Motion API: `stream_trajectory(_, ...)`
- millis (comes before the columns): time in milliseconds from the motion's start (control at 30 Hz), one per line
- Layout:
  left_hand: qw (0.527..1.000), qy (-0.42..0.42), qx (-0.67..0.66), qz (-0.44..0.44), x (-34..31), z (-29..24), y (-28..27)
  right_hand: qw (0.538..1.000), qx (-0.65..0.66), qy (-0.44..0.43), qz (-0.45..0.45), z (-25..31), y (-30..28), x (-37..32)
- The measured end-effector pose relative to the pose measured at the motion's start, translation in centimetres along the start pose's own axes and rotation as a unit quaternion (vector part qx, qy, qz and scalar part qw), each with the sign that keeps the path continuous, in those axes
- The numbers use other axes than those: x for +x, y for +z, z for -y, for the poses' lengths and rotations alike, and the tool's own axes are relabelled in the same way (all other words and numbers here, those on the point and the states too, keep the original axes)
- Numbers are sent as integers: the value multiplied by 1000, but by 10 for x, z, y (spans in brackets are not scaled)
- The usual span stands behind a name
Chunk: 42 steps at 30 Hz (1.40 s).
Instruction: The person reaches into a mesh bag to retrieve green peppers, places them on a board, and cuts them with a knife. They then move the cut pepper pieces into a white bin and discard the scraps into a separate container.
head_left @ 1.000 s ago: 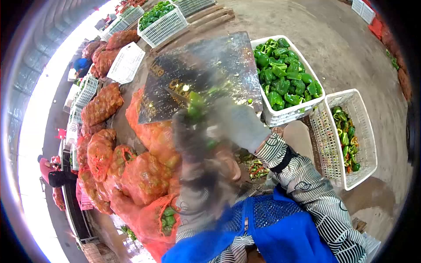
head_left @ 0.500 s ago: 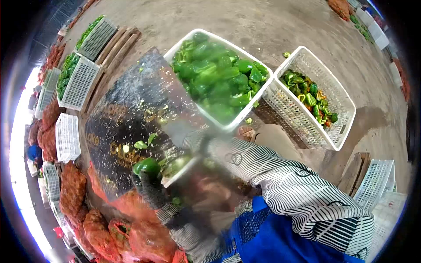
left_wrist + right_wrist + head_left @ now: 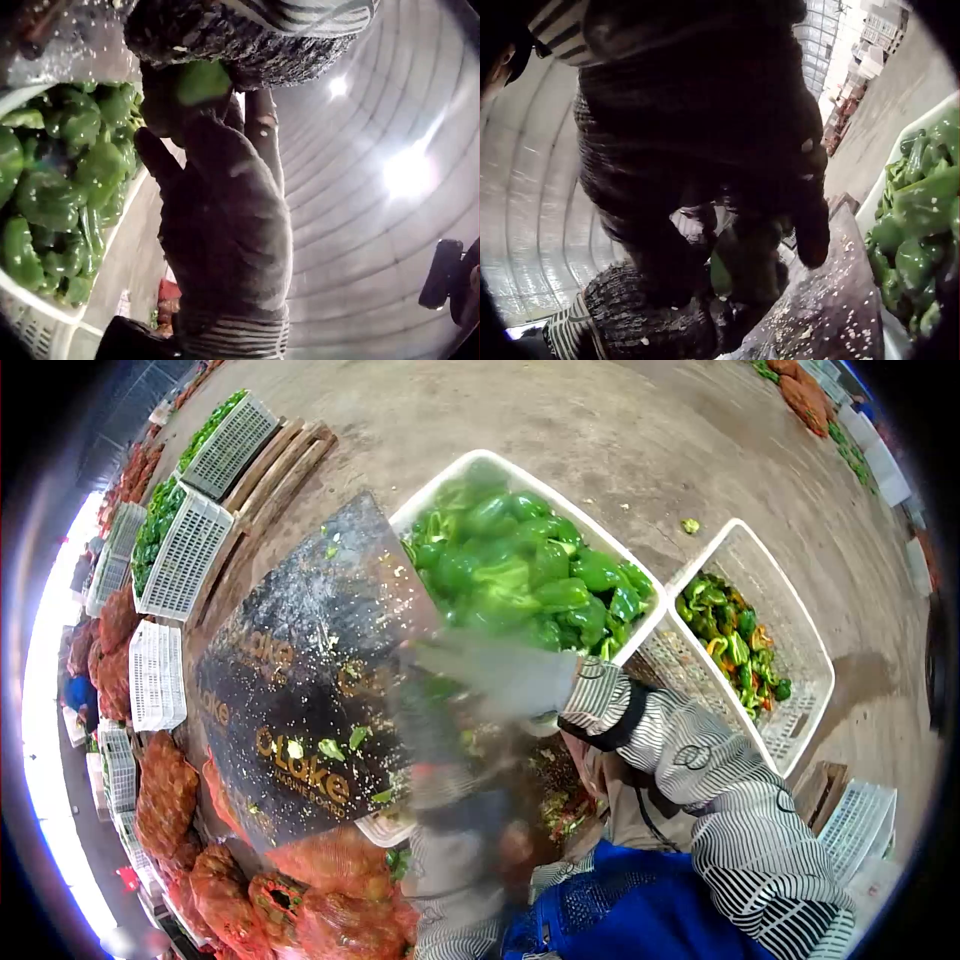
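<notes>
The left hand point(image 3: 428, 710), in a dark glove, is blurred at the black board's point(image 3: 290, 660) right edge. In the left wrist view, the dark-gloved left hand point(image 3: 240, 52) grips a green pepper point(image 3: 202, 82). Against the same pepper are the fingers of the right hand point(image 3: 225, 217). The right wrist view shows the right hand point(image 3: 697, 135) above the left hand point(image 3: 645, 322), with the shadowed pepper point(image 3: 742, 262) between them. In the head view the light-gloved right hand point(image 3: 510, 675) is blurred beside the crate of green peppers point(image 3: 640, 645).
A second crate point(image 3: 815, 650) holds pepper scraps at the right. Filled orange net bags point(image 3: 340, 910) lie at lower left. White crates point(image 3: 155, 675) and a wooden pallet point(image 3: 285, 475) stand at upper left. Seeds and green bits point(image 3: 330, 748) lie on the board.
The head view has swung, shifting the board left. Since half a second ago, the left hand has moved up and right, and the two hands have come together around a pepper.
</notes>
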<state>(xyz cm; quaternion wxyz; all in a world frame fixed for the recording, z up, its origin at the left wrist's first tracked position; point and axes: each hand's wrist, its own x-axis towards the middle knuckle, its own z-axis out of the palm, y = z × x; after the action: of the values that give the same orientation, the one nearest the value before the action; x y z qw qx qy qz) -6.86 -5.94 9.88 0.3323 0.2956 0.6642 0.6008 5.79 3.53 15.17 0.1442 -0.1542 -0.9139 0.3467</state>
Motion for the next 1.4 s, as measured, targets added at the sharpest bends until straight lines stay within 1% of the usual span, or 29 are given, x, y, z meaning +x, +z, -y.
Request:
stream_trajectory(33, 954, -235, -187, -11, 0, -50, 25, 996, -81, 36, 7, -9, -3, 3)
stream_trajectory(67, 954, -235, -186, -17, 18, -32, 28, 987, -145, 33, -57, -41, 14, 8)
stream_trajectory(100, 996, -65, -13, 62, 38, 0, 27, 988, -141, 30, -54, -48, 2, 16)
stream_trajectory(133, 971, 109, 163, 137, 52, 5, 28, 995, -59, 81, -19, -54, -16, 27)
stream_trajectory(200, 958, 149, 234, 74, 51, -7, 36, 991, 22, 128, 19, -80, -33, 55)
stream_trajectory(233, 935, 188, 301, 17, 51, -13, 38, 984, 12, 174, -24, -97, -36, 70)
stream_trajectory(333, 919, 188, 345, 32, 57, 17, 5, 951, -21, 287, -111, -127, -64, 119)
stream_trajectory(400, 922, 155, 351, 51, 55, 18, -3, 927, -74, 357, -92, -147, -74, 149)
stream_trajectory(433, 906, 193, 374, 35, 54, 35, -10, 928, -52, 353, -113, -191, -62, 163)
stream_trajectory(467, 878, 257, 403, 27, 55, 42, -14, 908, -216, 332, -136, -227, -43, 175)
stream_trajectory(500, 845, 320, 428, 27, 57, 44, -13, 884, -331, 306, -120, -255, -30, 179)
stream_trajectory(533, 851, 248, 461, 20, 53, 44, -9, 844, -415, 335, -50, -257, -19, 178)
stream_trajectory(567, 855, 275, 440, 15, 56, 52, -7, 845, -308, 420, 120, -258, -26, 187)
stream_trajectory(667, 885, 205, 413, 57, 60, 47, 14, 938, -249, 235, 52, -269, -37, 152)
stream_trajectory(700, 887, 206, 410, 60, 60, 47, 20, 968, -165, 186, -26, -255, -42, 131)
stream_trajectory(733, 861, 272, 422, 75, 63, 46, 29, 982, -81, 129, -107, -231, -48, 108)
stream_trajectory(767, 830, 339, 434, 86, 66, 43, 37, 986, -50, 136, -82, -210, -54, 93)
stream_trajectory(800, 827, 328, 448, 92, 68, 37, 45, 978, 73, 182, -67, -170, -54, 70)
stream_trajectory(833, 822, 340, 448, 85, 73, 34, 47, 993, -3, 101, -56, -156, -48, 50)
stream_trajectory(900, 820, 360, 444, 30, 81, 43, 50, 982, -87, 135, 102, -102, -50, 30)
stream_trajectory(933, 855, 284, 433, 21, 86, 51, 46, 974, -137, 141, 111, -112, -32, 15)
stream_trajectory(967, 852, 294, 433, 17, 90, 60, 40, 967, -170, 158, 102, -110, -24, 11)
stream_trajectory(1033, 788, 192, 584, 29, 104, 71, 29, 984, -123, 128, 33, -131, -19, 9)
stream_trajectory(1067, 753, 44, 645, 120, 111, 66, 27, 985, -123, 121, 27, -135, -23, 18)
stream_trajectory(1133, 732, 98, 665, 107, 106, 76, 20, 954, 199, 191, -118, -147, -35, 46)
stream_trajectory(1167, 712, 146, 680, 99, 104, 84, 17, 956, 198, 184, -118, -154, -42, 65)
stream_trajectory(1233, 715, 108, 681, 114, 107, 91, 14, 921, 282, 227, -146, -169, -52, 107)
stream_trajectory(1367, 723, 102, 674, 113, 107, 80, 17, 898, 330, 232, -177, -247, -2, 177)
stream_trajectory(1400, 707, 126, 687, 111, 108, 82, 17, 942, 148, 230, -192, -275, 27, 189)
